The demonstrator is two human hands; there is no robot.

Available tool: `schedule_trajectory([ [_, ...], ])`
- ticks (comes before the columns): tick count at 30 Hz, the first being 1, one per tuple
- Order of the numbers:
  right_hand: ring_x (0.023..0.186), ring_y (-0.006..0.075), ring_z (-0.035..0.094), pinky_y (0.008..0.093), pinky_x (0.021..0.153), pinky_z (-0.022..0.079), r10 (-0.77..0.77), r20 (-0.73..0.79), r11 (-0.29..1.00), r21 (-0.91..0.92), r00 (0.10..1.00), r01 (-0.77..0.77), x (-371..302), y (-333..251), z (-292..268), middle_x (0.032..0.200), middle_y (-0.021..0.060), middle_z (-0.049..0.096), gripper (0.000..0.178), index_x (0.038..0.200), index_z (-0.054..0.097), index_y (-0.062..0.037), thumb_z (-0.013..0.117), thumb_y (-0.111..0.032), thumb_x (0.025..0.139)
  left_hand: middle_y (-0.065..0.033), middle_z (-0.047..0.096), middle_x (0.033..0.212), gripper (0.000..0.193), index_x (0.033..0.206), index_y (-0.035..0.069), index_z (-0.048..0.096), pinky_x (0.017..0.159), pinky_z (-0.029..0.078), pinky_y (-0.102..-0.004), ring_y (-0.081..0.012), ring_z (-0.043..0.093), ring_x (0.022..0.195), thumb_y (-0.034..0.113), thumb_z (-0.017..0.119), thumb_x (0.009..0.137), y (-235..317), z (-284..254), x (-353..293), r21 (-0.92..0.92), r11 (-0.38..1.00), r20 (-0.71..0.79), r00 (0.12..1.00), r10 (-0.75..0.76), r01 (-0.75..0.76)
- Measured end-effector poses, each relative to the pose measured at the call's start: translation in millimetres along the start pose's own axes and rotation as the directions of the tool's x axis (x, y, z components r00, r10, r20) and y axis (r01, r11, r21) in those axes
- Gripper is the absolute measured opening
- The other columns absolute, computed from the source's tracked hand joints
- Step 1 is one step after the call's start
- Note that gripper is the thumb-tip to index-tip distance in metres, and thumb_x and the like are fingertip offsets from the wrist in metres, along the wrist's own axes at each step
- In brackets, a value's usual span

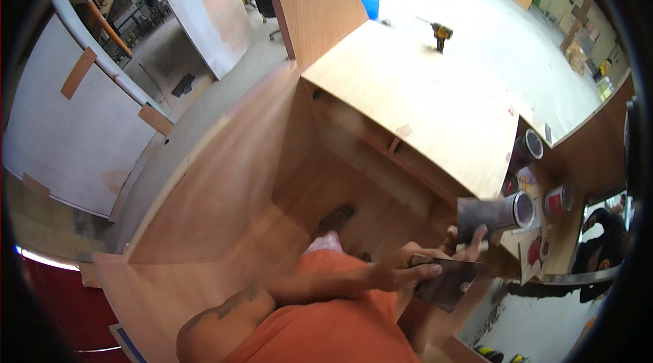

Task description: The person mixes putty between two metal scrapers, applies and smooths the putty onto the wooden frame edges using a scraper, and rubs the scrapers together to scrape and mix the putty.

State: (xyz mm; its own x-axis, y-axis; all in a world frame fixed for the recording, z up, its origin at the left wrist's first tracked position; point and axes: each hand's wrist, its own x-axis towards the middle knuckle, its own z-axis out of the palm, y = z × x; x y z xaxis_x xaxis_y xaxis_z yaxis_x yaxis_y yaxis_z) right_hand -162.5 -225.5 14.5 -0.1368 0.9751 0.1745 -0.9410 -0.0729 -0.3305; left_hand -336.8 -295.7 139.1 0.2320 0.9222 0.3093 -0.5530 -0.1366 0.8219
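Observation:
My left hand (411,262) is closed on a dark, flat, rectangular plate (445,288) that looks like a filler spreader. Just beyond it, my right hand (468,244) grips a second dark rectangular plate (475,215), also like a spreader; its face looks grey and smeared. The two plates are close together, the left one nearer my body. Behind the right plate lies a can (520,210) with a pale rim, partly covered by it. Motion blurs the fingers slightly.
A pale wooden top (415,105) spans the middle, with a yellow-black drill (441,35) at its far side. More cans (534,144) and a red-labelled can (558,200) stand at right. Curved wooden panels (211,193) enclose me at left. A blue water jug (370,4) stands beyond.

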Motion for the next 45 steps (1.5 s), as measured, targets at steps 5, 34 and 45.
schedule_trajectory([
  [5,0.099,0.0285,0.061,0.0404,0.081,0.050,-0.535,-0.199,0.394,-0.919,0.821,0.033,-21,-5,-8,0.107,0.0157,0.065,0.027,0.110,0.063,-0.0023,0.061,-0.025,0.095,-0.0091,0.064,0.109,0.025,0.116,0.000,0.056,0.092,0.054,-0.0351,-0.0169,0.065,0.099,0.016,0.052,0.098,-11,20,4,-0.443,0.882,-0.573,0.808,-0.141,-0.160],
  [34,0.085,0.0232,0.068,0.0383,0.079,0.056,0.264,-0.307,0.955,-0.048,0.915,-0.292,-8,-67,77,0.094,0.0144,0.068,0.033,0.113,0.058,0.0006,0.059,-0.027,0.095,-0.0152,0.056,0.116,0.051,0.123,-0.001,0.049,0.083,0.052,-0.0385,-0.0232,0.058,0.100,0.036,0.061,0.090,-61,9,12,0.440,0.898,-0.285,0.944,0.167,-0.026],
  [45,0.085,0.0163,0.059,0.0340,0.074,0.049,-0.086,0.411,-0.107,-0.909,0.908,0.402,-24,-95,59,0.098,0.0056,0.063,0.034,0.097,0.061,0.0006,0.058,-0.033,0.097,-0.0189,0.051,0.122,0.055,0.132,-0.004,0.041,0.086,0.052,-0.0417,-0.0269,0.055,0.112,0.038,0.051,0.098,-44,46,28,0.968,0.006,0.202,0.792,0.576,-0.251],
])
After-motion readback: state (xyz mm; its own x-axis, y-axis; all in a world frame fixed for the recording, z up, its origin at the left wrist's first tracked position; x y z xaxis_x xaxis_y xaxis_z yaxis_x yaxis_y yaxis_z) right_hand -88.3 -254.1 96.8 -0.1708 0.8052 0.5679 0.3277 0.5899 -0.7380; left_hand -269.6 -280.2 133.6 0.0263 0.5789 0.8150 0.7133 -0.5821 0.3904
